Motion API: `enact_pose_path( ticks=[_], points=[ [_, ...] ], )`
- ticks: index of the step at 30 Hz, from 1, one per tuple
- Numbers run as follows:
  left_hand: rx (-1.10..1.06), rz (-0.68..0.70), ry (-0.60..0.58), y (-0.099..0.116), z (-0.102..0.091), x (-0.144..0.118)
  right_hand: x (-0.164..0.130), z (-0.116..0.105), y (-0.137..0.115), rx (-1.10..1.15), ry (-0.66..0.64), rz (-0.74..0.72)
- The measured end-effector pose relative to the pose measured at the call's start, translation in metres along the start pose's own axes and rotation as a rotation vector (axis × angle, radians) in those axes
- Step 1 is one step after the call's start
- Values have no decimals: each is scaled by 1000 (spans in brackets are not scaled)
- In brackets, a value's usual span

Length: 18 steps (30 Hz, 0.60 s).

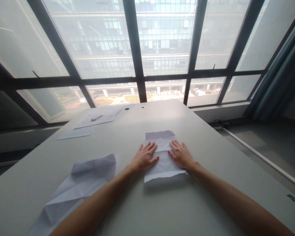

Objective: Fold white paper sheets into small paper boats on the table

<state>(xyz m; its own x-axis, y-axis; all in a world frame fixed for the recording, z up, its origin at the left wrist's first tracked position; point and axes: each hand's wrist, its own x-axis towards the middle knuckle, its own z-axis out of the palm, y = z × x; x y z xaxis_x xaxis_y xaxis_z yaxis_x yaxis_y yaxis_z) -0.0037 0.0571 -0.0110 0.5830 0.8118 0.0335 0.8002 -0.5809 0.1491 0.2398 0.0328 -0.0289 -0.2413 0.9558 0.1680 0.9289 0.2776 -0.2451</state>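
Observation:
A creased sheet of white paper [163,164] lies on the white table [206,183] in front of me, its near edge slightly raised. My left hand [144,157] rests flat on its left side with the fingers spread. On the right side of the sheet, my right hand [182,154] lies flat too, fingers apart. Neither hand grips anything. A larger creased paper [71,193] is spread to the left, partly hidden under my left forearm.
At the far left of the table lie several flat sheets [81,131] with a small pale pen-like object [97,117] on top. Two round holes, one a cable hole [127,108], are near the far edge. Windows stand beyond; a blue curtain [275,72] hangs right.

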Motion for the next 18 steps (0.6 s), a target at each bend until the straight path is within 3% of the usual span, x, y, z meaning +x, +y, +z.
enact_pose_path(
  ticks=[18],
  points=[
    [-1, 13, 14, -2, 2, 1, 1, 1, 0, 14, 8, 4]
  ],
)
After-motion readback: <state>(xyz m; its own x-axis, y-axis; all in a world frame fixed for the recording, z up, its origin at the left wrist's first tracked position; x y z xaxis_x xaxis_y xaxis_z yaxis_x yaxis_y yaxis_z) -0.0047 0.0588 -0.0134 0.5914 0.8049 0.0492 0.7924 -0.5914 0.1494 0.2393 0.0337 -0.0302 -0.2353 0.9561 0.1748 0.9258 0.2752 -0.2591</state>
